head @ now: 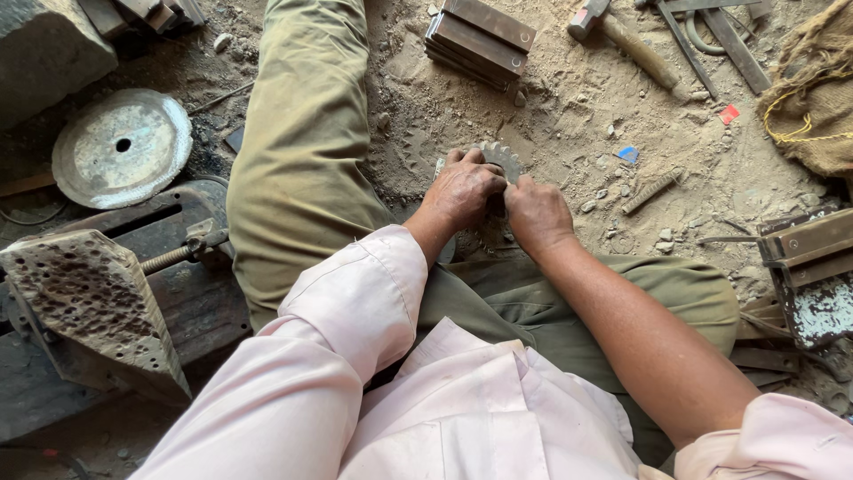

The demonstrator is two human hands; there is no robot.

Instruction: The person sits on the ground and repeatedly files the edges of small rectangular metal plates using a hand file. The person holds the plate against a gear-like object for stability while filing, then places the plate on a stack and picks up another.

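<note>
A toothed round metal disc (503,160), like a saw blade or gear, rests on the sandy ground between my legs. My left hand (464,189) grips its near left edge with fingers curled over the rim. My right hand (536,212) holds the disc's near right part beside the left hand, the two hands touching. Most of the disc is hidden under my hands; only its far toothed rim shows. I sit on the ground in olive trousers (302,151) and a pale pink shirt (462,400).
A round metal plate with a centre hole (122,147) lies at left, near a heavy pitted metal block and vise (89,302). Stacked flat metal bars (480,40), a hammer (626,40), a threaded rod (650,191), a burlap sack (813,98) and a metal fixture (813,267) surround the sand.
</note>
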